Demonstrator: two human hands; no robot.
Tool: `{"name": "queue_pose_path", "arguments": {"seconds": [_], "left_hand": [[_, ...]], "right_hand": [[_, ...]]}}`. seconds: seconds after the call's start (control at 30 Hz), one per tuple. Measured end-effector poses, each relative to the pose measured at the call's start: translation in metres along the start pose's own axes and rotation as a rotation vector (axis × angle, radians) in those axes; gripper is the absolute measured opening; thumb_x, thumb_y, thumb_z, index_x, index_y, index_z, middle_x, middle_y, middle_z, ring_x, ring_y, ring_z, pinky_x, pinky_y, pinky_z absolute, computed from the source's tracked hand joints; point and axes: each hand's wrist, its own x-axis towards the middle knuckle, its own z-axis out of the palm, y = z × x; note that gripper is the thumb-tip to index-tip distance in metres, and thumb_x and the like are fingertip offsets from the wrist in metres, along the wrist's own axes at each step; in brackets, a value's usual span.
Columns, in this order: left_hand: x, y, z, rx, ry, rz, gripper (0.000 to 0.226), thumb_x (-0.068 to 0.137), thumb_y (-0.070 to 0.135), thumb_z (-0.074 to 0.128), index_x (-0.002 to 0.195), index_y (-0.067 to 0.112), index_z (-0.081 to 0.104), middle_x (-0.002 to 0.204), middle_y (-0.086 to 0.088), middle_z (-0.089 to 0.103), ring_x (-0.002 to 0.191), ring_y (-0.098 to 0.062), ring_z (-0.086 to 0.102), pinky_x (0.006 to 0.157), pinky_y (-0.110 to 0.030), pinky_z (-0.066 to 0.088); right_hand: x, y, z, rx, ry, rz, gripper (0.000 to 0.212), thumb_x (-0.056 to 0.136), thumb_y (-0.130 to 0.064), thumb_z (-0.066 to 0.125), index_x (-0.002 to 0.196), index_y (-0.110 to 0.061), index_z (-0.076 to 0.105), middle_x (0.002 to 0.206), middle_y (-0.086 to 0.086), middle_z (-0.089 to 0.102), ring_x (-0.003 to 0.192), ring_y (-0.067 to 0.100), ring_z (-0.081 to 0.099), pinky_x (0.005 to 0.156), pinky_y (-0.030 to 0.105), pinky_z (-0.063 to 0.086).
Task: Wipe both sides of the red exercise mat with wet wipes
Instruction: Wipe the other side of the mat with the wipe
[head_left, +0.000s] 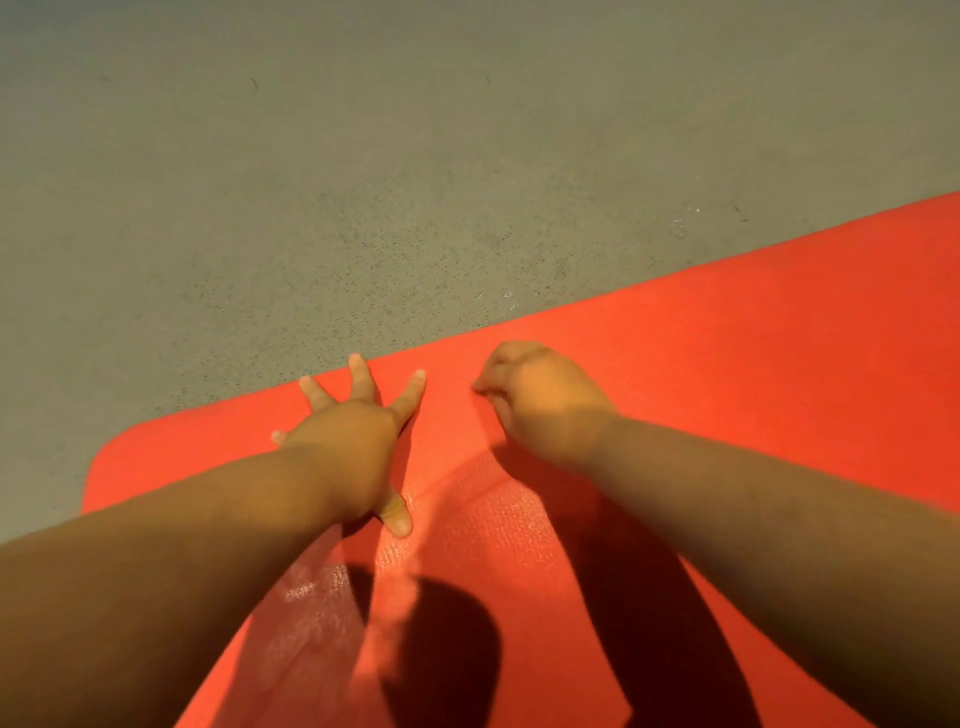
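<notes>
Floor (311, 182), grey and speckled, filled the left and far part of the view, and the red exercise mat (727, 338) lay flat on it, its rounded corner at the left and its far edge running up to the right. On that edge the left hand (345, 447) pressed down, its grip apart: fingers (361, 371) spread wide and straight, thumb out on the near side. Nearer, a damp sheen (311, 587) showed on the mat's texture, which suggested this part was already wiped. Just right of the left hand, the right hand (540, 400) had its grip together, fingers curled under near the far edge; no wipe showed, and whether one was balled inside could not be told. Doing this step well probably meant keeping the left palm as an anchor so the mat would not creep, and working the right hand in overlapping strokes rightward along the dry stretch, reaching the very edge before turning the mat over.
</notes>
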Motion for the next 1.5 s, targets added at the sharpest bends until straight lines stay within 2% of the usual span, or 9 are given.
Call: {"name": "queue_pose_path", "arguments": {"seconds": [0.23,0.43,0.63,0.87,1.03,1.1,1.2,1.33,1.5], "left_hand": [[-0.003,0.002,-0.002,-0.012,0.002,-0.004,0.149,0.047,0.050,0.090,0.141,0.047,-0.026,0.152,-0.015,-0.031,0.132,-0.065,-0.008,0.101,-0.069,0.031],[-0.010,0.001,-0.003,0.007,0.028,0.007,0.144,0.049,0.054,0.087,0.146,0.044,-0.018,0.155,-0.015,-0.025,0.133,-0.064,-0.005,0.101,-0.069,0.032],[-0.021,0.015,0.002,0.165,0.067,0.097,0.122,0.068,0.052,0.079,0.154,0.018,0.000,0.158,-0.022,-0.005,0.139,-0.053,0.012,0.113,-0.049,0.027],[-0.024,0.038,0.006,0.144,-0.035,0.073,0.143,0.060,0.052,0.084,0.147,0.022,-0.025,0.148,-0.035,-0.025,0.132,-0.065,-0.006,0.110,-0.064,0.020],[-0.023,0.039,0.004,0.113,-0.039,0.067,0.144,0.057,0.048,0.087,0.148,0.026,-0.023,0.149,-0.032,-0.026,0.132,-0.065,-0.006,0.107,-0.065,0.025],[-0.025,0.040,0.004,0.125,-0.026,0.065,0.142,0.058,0.047,0.086,0.149,0.025,-0.021,0.149,-0.033,-0.024,0.132,-0.065,-0.005,0.109,-0.061,0.021],[-0.027,0.042,0.002,0.119,-0.012,0.067,0.141,0.059,0.045,0.087,0.149,0.026,-0.020,0.151,-0.031,-0.023,0.133,-0.064,-0.004,0.109,-0.059,0.022],[-0.026,0.040,0.004,0.094,0.006,0.062,0.141,0.058,0.042,0.088,0.150,0.028,-0.019,0.151,-0.028,-0.025,0.135,-0.061,-0.007,0.109,-0.058,0.022],[-0.032,0.034,0.012,0.111,0.068,0.085,0.131,0.062,0.047,0.084,0.152,0.029,-0.008,0.156,-0.022,-0.015,0.138,-0.057,0.001,0.109,-0.055,0.025]], "right_hand": [[-0.006,0.093,-0.040,-0.049,0.332,0.577,0.030,0.084,-0.003,0.051,0.105,-0.007,0.072,0.113,0.018,0.064,0.107,0.034,0.057,0.090,0.032,0.038],[-0.046,-0.003,0.003,-0.008,-0.016,-0.078,0.026,0.093,-0.016,0.051,0.110,-0.010,0.069,0.110,0.010,0.060,0.107,0.028,0.053,0.092,0.031,0.039],[-0.043,0.098,-0.033,-0.151,0.272,0.510,0.026,0.087,-0.006,0.053,0.104,-0.008,0.072,0.106,0.019,0.062,0.100,0.036,0.058,0.084,0.034,0.041],[-0.100,0.001,-0.011,-0.083,-0.217,-0.219,0.032,0.094,-0.028,0.038,0.101,-0.017,0.068,0.101,0.005,0.058,0.093,0.025,0.059,0.081,0.035,0.048],[-0.072,0.092,-0.043,-0.121,0.120,0.367,0.024,0.088,-0.012,0.055,0.104,-0.013,0.073,0.104,0.014,0.063,0.100,0.034,0.060,0.086,0.035,0.045],[-0.073,0.079,-0.033,-0.140,0.141,0.437,0.028,0.088,-0.017,0.051,0.106,-0.012,0.072,0.106,0.015,0.063,0.101,0.034,0.059,0.086,0.033,0.042],[-0.101,0.002,-0.002,-0.027,-0.048,0.141,0.038,0.085,-0.032,0.037,0.097,-0.015,0.069,0.101,0.008,0.060,0.095,0.030,0.059,0.080,0.033,0.045],[-0.132,-0.042,0.013,0.038,-0.186,-0.207,0.016,0.087,-0.018,0.055,0.085,-0.013,0.070,0.088,0.006,0.060,0.081,0.027,0.060,0.067,0.032,0.051],[-0.105,0.071,-0.030,-0.089,0.146,0.442,0.026,0.086,-0.008,0.055,0.103,-0.013,0.074,0.107,0.014,0.063,0.101,0.034,0.060,0.087,0.032,0.043]]}}
